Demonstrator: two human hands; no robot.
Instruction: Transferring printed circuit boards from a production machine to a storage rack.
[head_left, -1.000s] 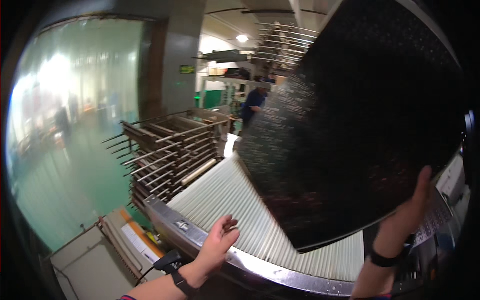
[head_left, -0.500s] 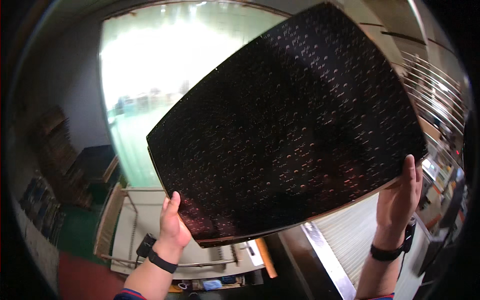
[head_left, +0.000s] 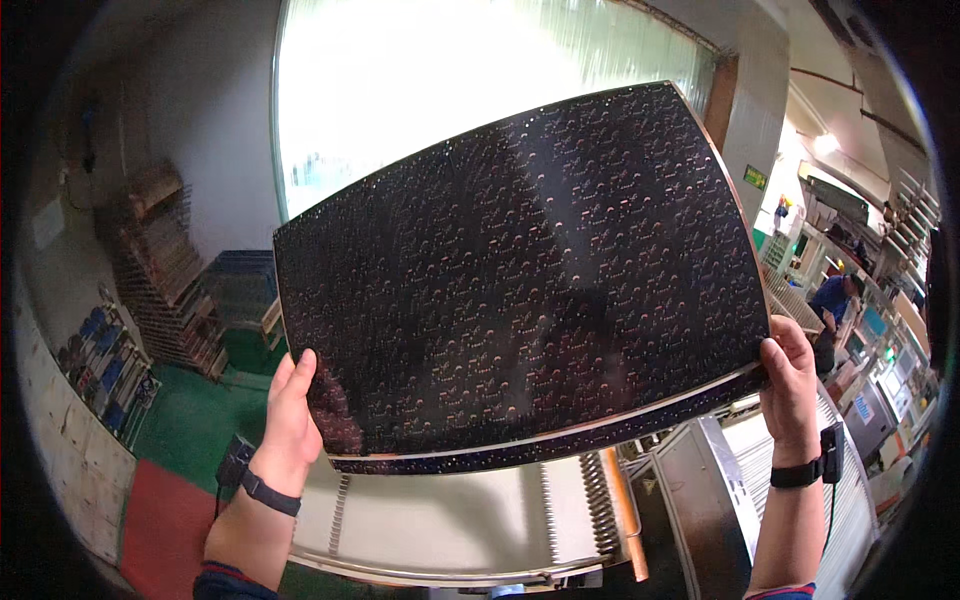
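Observation:
A large, thin, dark glossy panel (head_left: 520, 280), covered all over with rows of small shiny marks, is held up in front of me and tilted, its right side higher. My left hand (head_left: 290, 410) grips its lower left edge, thumb at the front rim. At the lower right corner my right hand (head_left: 792, 390) clasps the edge, with the thumb on the front face. Most of the other fingers are hidden behind the panel. Along the near edge runs a bright rim with a second dark speckled strip below it; whether that is another panel I cannot tell.
Below the panel lies a pale rack table (head_left: 440, 515) with coil springs (head_left: 597, 500) and an orange bar (head_left: 625, 515). A machine with rollers (head_left: 800, 490) stands at the lower right. Stacked racks (head_left: 165, 260) are at left, a bright window (head_left: 420, 90) behind. A person in blue (head_left: 832, 298) bends at far right.
The panel has come lower and flatter in view, and its tilt has lessened. My view has shifted, showing more of the room at right. Both hands keep their hold.

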